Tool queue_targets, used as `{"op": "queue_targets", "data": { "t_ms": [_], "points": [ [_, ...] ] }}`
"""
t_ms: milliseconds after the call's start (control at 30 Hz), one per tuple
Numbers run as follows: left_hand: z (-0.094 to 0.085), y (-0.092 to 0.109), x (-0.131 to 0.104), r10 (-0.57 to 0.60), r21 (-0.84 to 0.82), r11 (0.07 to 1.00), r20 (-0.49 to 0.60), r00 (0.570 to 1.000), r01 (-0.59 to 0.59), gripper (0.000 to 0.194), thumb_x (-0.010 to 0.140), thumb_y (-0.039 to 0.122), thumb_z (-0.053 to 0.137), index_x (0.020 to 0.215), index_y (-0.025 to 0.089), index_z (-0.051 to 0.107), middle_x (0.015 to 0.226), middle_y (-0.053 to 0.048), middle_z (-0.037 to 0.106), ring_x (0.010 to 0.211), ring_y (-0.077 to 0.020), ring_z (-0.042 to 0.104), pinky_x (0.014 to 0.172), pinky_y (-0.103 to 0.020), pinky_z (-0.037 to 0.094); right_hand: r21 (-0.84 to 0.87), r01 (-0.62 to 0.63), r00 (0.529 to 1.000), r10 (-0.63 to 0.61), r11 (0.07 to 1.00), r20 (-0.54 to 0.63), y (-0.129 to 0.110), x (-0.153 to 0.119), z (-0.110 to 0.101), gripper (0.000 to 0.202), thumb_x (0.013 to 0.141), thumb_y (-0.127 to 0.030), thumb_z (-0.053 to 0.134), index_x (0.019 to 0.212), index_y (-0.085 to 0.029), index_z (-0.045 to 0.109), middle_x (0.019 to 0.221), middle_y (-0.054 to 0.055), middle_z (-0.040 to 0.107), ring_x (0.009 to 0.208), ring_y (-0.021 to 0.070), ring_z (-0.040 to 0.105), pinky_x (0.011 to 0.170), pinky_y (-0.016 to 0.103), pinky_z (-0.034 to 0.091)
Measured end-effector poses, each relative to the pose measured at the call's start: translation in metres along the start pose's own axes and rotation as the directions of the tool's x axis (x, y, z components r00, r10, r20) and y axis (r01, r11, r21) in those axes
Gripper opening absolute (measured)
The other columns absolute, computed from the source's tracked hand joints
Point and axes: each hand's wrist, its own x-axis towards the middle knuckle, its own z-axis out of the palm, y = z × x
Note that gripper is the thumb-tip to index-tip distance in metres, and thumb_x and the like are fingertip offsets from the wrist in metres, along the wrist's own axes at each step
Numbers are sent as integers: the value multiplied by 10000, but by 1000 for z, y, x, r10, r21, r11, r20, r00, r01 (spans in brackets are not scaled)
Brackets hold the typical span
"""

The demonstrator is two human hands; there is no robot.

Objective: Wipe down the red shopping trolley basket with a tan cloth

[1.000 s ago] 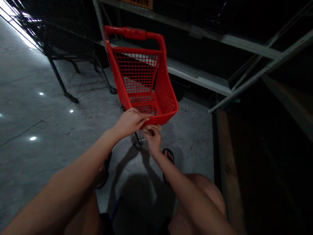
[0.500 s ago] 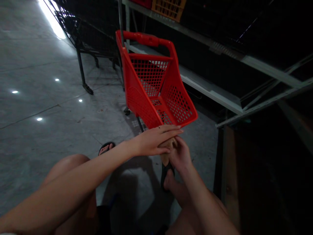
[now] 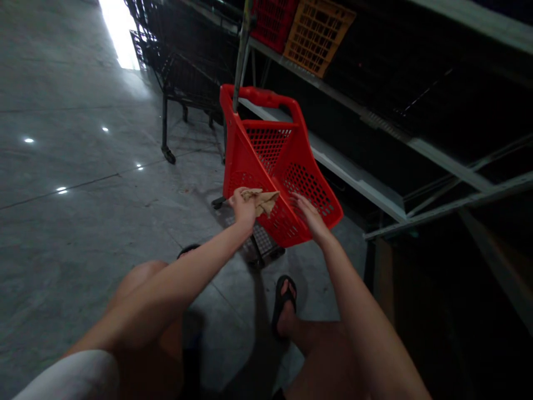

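A crumpled brown cloth or paper (image 3: 266,203) sticks out to the right from my left hand (image 3: 244,208), whose fingers are closed on its left end. My right hand (image 3: 307,213) is apart from it, with fingers spread and nothing visible in them, over the front part of a red plastic shopping cart (image 3: 258,166). Whether its fingertips touch the cart's side cannot be made out. The cart's basket has a perforated wall and a red handle at the top.
Dark metal carts (image 3: 195,78) stand at the upper left. A metal shelf frame (image 3: 358,166) runs along the right, with a yellow crate (image 3: 318,34) and a red crate (image 3: 275,22) on it. My sandalled foot (image 3: 285,300) rests on the grey floor (image 3: 83,233).
My hands have moved apart; the brown cloth or paper, earlier between them, is now in my left hand, farther up and left. The view has shifted, showing more of the crates.
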Motion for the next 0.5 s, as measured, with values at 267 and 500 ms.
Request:
{"op": "queue_targets", "data": {
  "t_ms": [267, 500],
  "points": [
    [16, -19, -104, 81, -8, 997, 313, 946, -83, 734, 914, 39, 439, 1596, 303, 375, 1737, -56, 195, 1617, -203, 196, 1331, -435, 195, 49, -345, 902, 317, 937, 293, -4, -19, 35, 534, 889, -683, 633, 1168, -247, 764, 1307, 54, 751, 1392, 223, 591, 1275, 458, 334],
    [-15, -21, -194, 27, -30, 999, 342, 939, -17, 677, 987, 115, 381, 1629, 312, 298, 1727, -70, 143, 1625, -215, 154, 1335, -484, 191, 54, -433, 886, 415, 900, 206, -6, -72, 52, 547, 829, -709, 699, 1119, -251, 771, 1226, 70, 783, 1337, 239, 641, 1203, 461, 454]
  ]
}}
